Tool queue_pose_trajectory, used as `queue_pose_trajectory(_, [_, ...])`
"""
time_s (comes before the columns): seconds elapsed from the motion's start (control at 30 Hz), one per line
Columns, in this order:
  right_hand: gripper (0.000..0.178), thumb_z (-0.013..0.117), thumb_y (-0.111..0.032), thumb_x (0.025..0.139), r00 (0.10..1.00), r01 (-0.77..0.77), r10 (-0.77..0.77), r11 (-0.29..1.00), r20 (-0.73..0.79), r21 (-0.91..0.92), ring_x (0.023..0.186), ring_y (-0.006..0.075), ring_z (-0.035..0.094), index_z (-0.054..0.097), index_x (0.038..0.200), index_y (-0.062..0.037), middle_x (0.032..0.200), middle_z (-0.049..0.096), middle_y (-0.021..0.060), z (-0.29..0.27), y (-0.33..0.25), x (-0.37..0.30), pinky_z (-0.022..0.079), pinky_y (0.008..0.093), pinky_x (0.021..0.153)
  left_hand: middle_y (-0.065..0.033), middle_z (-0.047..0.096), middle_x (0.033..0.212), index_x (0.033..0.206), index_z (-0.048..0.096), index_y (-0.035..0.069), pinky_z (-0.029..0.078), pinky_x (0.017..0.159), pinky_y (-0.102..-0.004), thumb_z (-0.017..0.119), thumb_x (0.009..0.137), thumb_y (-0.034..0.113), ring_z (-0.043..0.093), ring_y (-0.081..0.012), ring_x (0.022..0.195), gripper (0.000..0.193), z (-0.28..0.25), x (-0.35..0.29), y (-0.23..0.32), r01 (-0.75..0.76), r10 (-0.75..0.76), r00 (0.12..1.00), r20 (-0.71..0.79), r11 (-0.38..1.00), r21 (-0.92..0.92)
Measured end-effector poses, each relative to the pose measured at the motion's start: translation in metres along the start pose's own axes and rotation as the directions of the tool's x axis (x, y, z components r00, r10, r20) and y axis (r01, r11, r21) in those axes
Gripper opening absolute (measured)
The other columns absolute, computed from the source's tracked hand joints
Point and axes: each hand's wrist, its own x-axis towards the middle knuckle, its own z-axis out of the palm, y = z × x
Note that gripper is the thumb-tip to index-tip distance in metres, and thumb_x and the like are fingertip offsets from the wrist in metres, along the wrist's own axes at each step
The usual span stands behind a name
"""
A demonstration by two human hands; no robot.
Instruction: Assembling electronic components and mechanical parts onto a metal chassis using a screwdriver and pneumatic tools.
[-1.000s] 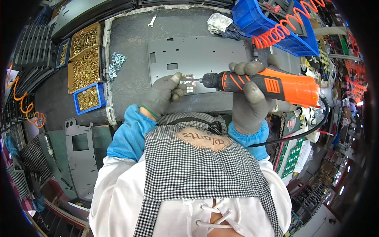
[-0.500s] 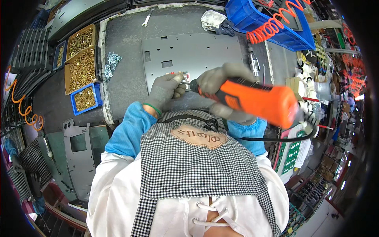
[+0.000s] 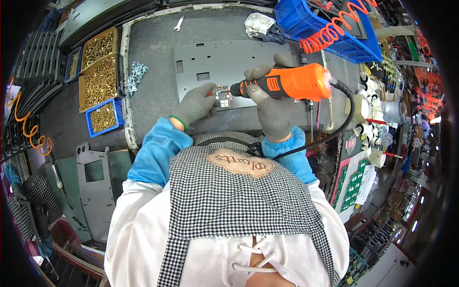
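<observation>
In my gloved right hand (image 3: pixel 273 115) is an orange and black electric screwdriver (image 3: pixel 299 81), lying nearly level with its bit pointing left. The bit meets a small part (image 3: pixel 223 97) with red and white pieces, at the near edge of a flat grey metal plate (image 3: pixel 239 60). My gloved left hand (image 3: pixel 195 104) is closed beside that part, its thumb and finger at the left side of it. Whatever the left fingertips pinch is too small to name. The plate has several holes and cut-outs.
Left of the plate lie silver screws (image 3: pixel 137 76), with boxes of brass-coloured fasteners (image 3: pixel 99 81) beyond. A wrench (image 3: pixel 180 21) and a rag (image 3: pixel 259 24) lie at the back. A blue crate (image 3: pixel 330 36) and red coiled hose (image 3: pixel 325 33) stand back right. A black cable (image 3: pixel 351 105) trails from the screwdriver.
The screwdriver has swung from a slanting, raised position to nearly level, its back end moving away from me and left. My right hand now grips it from the near side. My left hand shifted slightly.
</observation>
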Motion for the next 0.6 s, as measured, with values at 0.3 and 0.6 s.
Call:
queue_pose_trajectory(0.3, [0.076, 0.07, 0.012, 0.077, 0.997, -0.037, 0.036, 0.999, -0.074, -0.011, 0.096, 0.02, 0.067, 0.035, 0.143, 0.0018, 0.106, 0.064, 0.0103, -0.001, 0.004, 0.003, 0.058, 0.0349, 0.085, -0.0127, 0.068, 0.112, 0.112, 0.071, 0.012, 0.054, 0.087, -0.0448, 0.067, 0.088, 0.015, 0.065, -0.0341, 0.104, 0.025, 0.0, -0.012, -0.021, -0.373, 0.709, 0.611, -0.352, 0.65, 0.662])
queue_pose_trajectory(0.6, [0.077, 0.075, 0.008, 0.077, 0.991, -0.051, 0.038, 0.994, -0.126, -0.101, 0.094, 0.0159, 0.066, 0.035, 0.143, 0.0038, 0.107, 0.065, 0.0084, 0.014, 0.004, -0.006, 0.056, 0.0306, 0.084, -0.0036, 0.065, 0.114, 0.101, 0.073, 0.015, 0.051, 0.088, -0.0442, 0.078, 0.078, 0.019, 0.06, -0.0292, 0.106, 0.024, 0.016, 0.02, -0.033, -0.341, 0.818, 0.525, -0.236, 0.456, 0.822])
